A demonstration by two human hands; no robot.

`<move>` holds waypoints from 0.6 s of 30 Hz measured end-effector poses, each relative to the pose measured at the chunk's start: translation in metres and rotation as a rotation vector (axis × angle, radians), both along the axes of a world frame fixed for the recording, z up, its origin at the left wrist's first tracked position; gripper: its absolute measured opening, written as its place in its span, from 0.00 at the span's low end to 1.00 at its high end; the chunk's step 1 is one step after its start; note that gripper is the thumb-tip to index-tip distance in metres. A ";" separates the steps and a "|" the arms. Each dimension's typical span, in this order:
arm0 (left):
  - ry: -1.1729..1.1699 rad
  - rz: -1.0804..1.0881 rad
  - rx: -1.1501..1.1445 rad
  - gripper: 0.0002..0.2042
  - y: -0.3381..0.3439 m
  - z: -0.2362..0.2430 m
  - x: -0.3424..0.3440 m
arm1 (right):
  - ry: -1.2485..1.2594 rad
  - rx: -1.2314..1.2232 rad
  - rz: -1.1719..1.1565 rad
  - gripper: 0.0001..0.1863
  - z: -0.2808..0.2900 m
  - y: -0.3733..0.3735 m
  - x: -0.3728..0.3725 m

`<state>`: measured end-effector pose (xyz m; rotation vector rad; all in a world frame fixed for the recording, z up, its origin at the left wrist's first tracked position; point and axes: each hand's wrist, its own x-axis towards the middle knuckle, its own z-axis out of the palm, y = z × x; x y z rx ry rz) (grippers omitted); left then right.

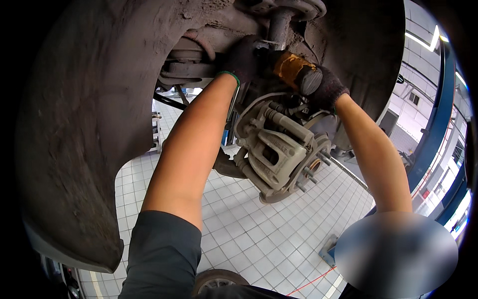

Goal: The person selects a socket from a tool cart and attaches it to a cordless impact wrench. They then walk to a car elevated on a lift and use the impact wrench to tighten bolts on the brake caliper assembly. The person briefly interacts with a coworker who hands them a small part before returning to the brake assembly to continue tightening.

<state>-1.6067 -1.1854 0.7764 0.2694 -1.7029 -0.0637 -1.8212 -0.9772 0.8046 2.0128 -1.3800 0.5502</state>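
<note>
In a dark glove with a green cuff, my left hand (241, 61) is closed at the metal strut (279, 27), beside the front end of a power tool; what its fingers hold is hidden. My gloved right hand (328, 85) grips that black and orange power tool (291, 67), which points left toward the strut. Below both hands hangs the brake caliper (276, 157) on the hub, whose studs (311, 177) stick out to the right.
A dark wheel-arch liner (74, 129) curves down the left. A loose wheel (219, 279) lies on the tiled floor (234, 209) at the bottom. Blue lift posts (433, 139) stand at the right, with a red line (311, 279) crossing the floor.
</note>
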 end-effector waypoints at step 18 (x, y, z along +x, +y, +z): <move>-0.024 0.007 -0.073 0.24 -0.003 -0.014 -0.017 | 0.478 -0.187 -0.091 0.25 0.039 0.006 0.013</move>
